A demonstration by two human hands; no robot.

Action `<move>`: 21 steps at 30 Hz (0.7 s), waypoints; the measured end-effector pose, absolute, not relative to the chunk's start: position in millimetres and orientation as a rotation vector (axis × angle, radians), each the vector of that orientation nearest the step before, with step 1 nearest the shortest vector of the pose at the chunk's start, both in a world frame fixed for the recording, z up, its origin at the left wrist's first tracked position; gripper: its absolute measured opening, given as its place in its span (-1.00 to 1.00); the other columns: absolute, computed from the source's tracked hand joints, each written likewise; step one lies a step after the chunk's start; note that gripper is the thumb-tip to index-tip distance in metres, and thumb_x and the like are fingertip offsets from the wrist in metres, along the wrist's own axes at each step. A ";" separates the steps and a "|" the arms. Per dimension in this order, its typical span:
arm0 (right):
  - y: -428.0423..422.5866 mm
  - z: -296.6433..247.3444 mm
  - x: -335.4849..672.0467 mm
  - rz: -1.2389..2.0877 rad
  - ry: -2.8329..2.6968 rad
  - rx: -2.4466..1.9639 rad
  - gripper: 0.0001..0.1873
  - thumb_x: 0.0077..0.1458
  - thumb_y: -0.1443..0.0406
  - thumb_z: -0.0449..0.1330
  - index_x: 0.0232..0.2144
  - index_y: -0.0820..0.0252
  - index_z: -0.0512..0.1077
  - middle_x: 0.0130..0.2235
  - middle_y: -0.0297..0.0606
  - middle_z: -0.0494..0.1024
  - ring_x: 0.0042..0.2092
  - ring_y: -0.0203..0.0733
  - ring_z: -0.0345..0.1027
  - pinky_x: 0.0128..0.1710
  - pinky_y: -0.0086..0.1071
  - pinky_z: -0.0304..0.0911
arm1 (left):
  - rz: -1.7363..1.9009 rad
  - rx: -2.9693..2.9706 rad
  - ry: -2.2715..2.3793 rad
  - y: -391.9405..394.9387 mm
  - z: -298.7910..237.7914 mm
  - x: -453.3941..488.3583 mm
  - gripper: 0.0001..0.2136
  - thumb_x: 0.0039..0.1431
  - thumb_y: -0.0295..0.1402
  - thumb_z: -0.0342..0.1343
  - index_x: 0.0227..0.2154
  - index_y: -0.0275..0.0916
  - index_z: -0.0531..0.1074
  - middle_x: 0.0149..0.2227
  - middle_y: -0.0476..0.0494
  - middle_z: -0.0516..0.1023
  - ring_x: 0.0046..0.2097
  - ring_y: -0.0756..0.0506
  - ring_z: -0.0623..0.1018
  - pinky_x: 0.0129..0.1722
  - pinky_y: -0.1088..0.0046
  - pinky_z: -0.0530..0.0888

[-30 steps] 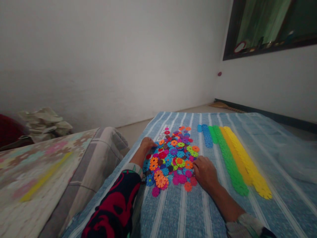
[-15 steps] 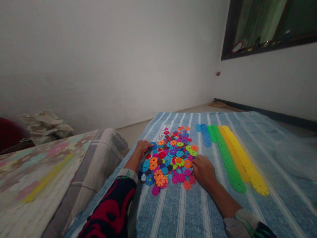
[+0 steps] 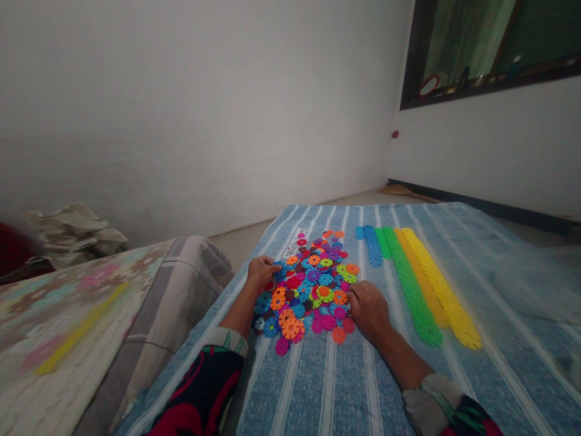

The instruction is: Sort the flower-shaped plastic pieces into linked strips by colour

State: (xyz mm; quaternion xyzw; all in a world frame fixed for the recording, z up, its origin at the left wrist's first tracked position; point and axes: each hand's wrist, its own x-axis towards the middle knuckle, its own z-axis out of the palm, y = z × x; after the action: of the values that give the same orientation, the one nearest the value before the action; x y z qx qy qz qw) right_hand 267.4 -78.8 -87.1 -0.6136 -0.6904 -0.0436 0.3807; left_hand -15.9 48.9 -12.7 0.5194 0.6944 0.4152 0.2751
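A heap of flower-shaped plastic discs (image 3: 313, 275) in many colours lies on the blue striped cloth (image 3: 308, 387) between my hands. At the heap's left edge, my left hand (image 3: 260, 271) pinches a blue disc (image 3: 279, 267) with thumb and fingers. My right hand (image 3: 370, 309) rests at the right edge, fingers curled together and touching the discs; whatever is in them is hidden. To the right, overlapping discs form rows sorted by colour: a short blue row (image 3: 373, 247), a green row (image 3: 411, 290), an orange row (image 3: 422, 275) and a yellow row (image 3: 442, 290).
Printed letters (image 3: 291, 247) show beside the heap's far left side. A blurred clear plastic bag (image 3: 531, 281) lies at the right. On the left stands a surface with a flowered cover (image 3: 104, 290) and a yellow strip (image 3: 82, 330). A wall (image 3: 227, 121) rises behind.
The view has shifted slightly, so everything sits a little further left. Both hands stay at the same edges of the heap, with only slight finger movement.
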 end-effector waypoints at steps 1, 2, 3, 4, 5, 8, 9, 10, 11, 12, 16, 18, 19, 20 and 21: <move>-79.0 -86.9 267.2 -0.107 -1.762 -1.564 -0.82 0.19 0.39 0.09 -0.41 0.18 0.47 -0.35 -0.23 0.49 -0.25 -0.16 0.28 -0.22 -0.35 0.05 | 1.112 1.414 1.878 47.3 -13.5 -15.0 -0.77 -0.28 -0.42 0.30 -0.60 -0.23 0.30 -0.69 0.16 0.28 -0.61 0.07 0.31 -0.60 0.54 0.23; -79.1 -86.8 267.1 -0.105 -1.763 -1.560 -0.81 0.19 0.39 0.09 -0.41 0.18 0.47 -0.35 -0.23 0.49 -0.26 -0.16 0.28 -0.23 -0.35 0.05 | 1.109 1.431 1.891 46.2 -14.2 -14.2 -0.77 -0.28 -0.42 0.30 -0.60 -0.23 0.31 -0.69 0.16 0.28 -0.61 0.07 0.30 -0.61 0.55 0.21; -79.2 -86.8 267.1 -0.104 -1.763 -1.558 -0.81 0.20 0.39 0.08 -0.42 0.18 0.47 -0.36 -0.23 0.49 -0.26 -0.17 0.28 -0.23 -0.36 0.05 | 1.107 1.448 1.903 45.4 -14.7 -13.3 -0.78 -0.27 -0.43 0.29 -0.60 -0.23 0.31 -0.68 0.15 0.28 -0.61 0.07 0.30 -0.61 0.55 0.20; -79.3 -86.7 267.0 -0.104 -1.763 -1.555 -0.80 0.20 0.39 0.08 -0.42 0.18 0.47 -0.36 -0.23 0.50 -0.27 -0.17 0.29 -0.24 -0.36 0.05 | 1.104 1.466 1.912 44.8 -14.9 -12.2 -0.79 -0.26 -0.44 0.28 -0.60 -0.23 0.31 -0.68 0.15 0.29 -0.60 0.07 0.30 -0.61 0.55 0.19; -79.3 -86.6 267.0 -0.105 -1.763 -1.551 -0.79 0.20 0.40 0.07 -0.42 0.18 0.47 -0.37 -0.24 0.50 -0.27 -0.17 0.29 -0.24 -0.37 0.06 | 1.100 1.484 1.919 44.4 -14.8 -11.0 -0.80 -0.26 -0.46 0.28 -0.61 -0.23 0.31 -0.67 0.15 0.29 -0.59 0.07 0.31 -0.60 0.56 0.19; -79.6 -86.0 266.9 -0.104 -1.771 -1.537 -0.79 0.20 0.40 0.07 -0.43 0.17 0.47 -0.37 -0.24 0.50 -0.26 -0.18 0.30 -0.23 -0.37 0.07 | 1.075 1.538 1.920 42.8 -14.0 -6.0 -0.82 -0.25 -0.48 0.27 -0.62 -0.24 0.33 -0.66 0.13 0.32 -0.57 0.06 0.32 -0.58 0.56 0.19; -79.7 -85.8 266.9 -0.103 -1.774 -1.531 -0.79 0.20 0.40 0.07 -0.43 0.17 0.47 -0.36 -0.24 0.50 -0.26 -0.18 0.30 -0.22 -0.37 0.07 | 1.067 1.551 1.916 42.0 -13.7 -4.2 -0.82 -0.26 -0.49 0.27 -0.61 -0.24 0.35 -0.65 0.13 0.33 -0.57 0.06 0.33 -0.58 0.56 0.20; -79.7 -85.7 266.9 -0.102 -1.775 -1.524 -0.79 0.20 0.40 0.07 -0.43 0.17 0.47 -0.36 -0.24 0.50 -0.25 -0.18 0.30 -0.22 -0.37 0.08 | 1.062 1.560 1.914 41.1 -13.4 -2.6 -0.83 -0.26 -0.49 0.27 -0.60 -0.24 0.36 -0.65 0.13 0.34 -0.56 0.05 0.34 -0.57 0.56 0.21; -79.7 -85.6 266.9 -0.102 -1.772 -1.517 -0.78 0.20 0.40 0.06 -0.43 0.17 0.47 -0.36 -0.24 0.50 -0.25 -0.17 0.30 -0.22 -0.37 0.08 | 1.060 1.564 1.913 40.0 -13.1 -1.2 -0.83 -0.27 -0.50 0.27 -0.60 -0.23 0.36 -0.64 0.13 0.34 -0.56 0.05 0.35 -0.57 0.56 0.21; -79.6 -85.7 267.0 -0.105 -1.766 -1.511 -0.78 0.20 0.40 0.06 -0.43 0.17 0.46 -0.37 -0.23 0.50 -0.26 -0.17 0.30 -0.22 -0.36 0.09 | 1.063 1.561 1.915 38.9 -12.6 -0.1 -0.83 -0.27 -0.51 0.27 -0.59 -0.23 0.37 -0.64 0.13 0.34 -0.55 0.05 0.36 -0.57 0.56 0.22; -78.7 -85.6 266.7 -0.119 -1.739 -1.466 -0.76 0.22 0.41 0.04 -0.42 0.18 0.47 -0.38 -0.21 0.50 -0.27 -0.17 0.30 -0.21 -0.36 0.11 | 1.096 1.506 1.934 31.6 -6.9 3.0 -0.81 -0.26 -0.48 0.27 -0.56 -0.23 0.35 -0.65 0.14 0.33 -0.56 0.04 0.38 -0.57 0.56 0.26; -79.4 -83.4 264.9 -0.122 -1.742 -1.418 -0.74 0.24 0.40 0.02 -0.40 0.18 0.48 -0.37 -0.21 0.50 -0.27 -0.17 0.31 -0.19 -0.36 0.13 | 1.127 1.459 1.906 23.1 -2.5 6.9 -0.80 -0.24 -0.41 0.28 -0.52 -0.23 0.36 -0.64 0.13 0.34 -0.55 0.03 0.40 -0.57 0.55 0.30; -80.4 -81.5 263.3 -0.122 -1.746 -1.389 -0.73 0.25 0.38 0.01 -0.38 0.18 0.49 -0.37 -0.20 0.51 -0.27 -0.16 0.32 -0.19 -0.35 0.15 | 1.147 1.431 1.867 16.9 -0.8 10.5 -0.78 -0.23 -0.37 0.29 -0.50 -0.23 0.36 -0.64 0.12 0.35 -0.55 0.02 0.41 -0.57 0.54 0.32; -81.7 -79.2 261.1 -0.121 -1.749 -1.357 -0.73 0.27 0.37 0.00 -0.35 0.18 0.50 -0.35 -0.19 0.52 -0.26 -0.16 0.33 -0.17 -0.35 0.17 | 1.182 1.383 1.791 9.4 0.3 15.2 -0.76 -0.25 -0.34 0.30 -0.49 -0.23 0.37 -0.63 0.11 0.37 -0.55 0.02 0.42 -0.57 0.54 0.33; -83.4 -76.4 258.5 -0.119 -1.749 -1.323 -0.72 0.29 0.35 -0.01 -0.31 0.19 0.50 -0.34 -0.18 0.53 -0.24 -0.16 0.34 -0.16 -0.35 0.19 | 1.216 1.328 1.694 0.7 0.3 21.1 -0.74 -0.27 -0.32 0.31 -0.49 -0.23 0.36 -0.62 0.10 0.38 -0.54 0.02 0.43 -0.56 0.53 0.35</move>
State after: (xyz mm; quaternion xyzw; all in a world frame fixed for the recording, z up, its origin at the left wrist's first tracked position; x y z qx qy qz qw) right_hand 258.5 -83.4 -76.4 -0.5365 -0.7091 -0.0483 0.4550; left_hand 21.1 0.7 0.3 0.5074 0.6471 0.4646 0.3287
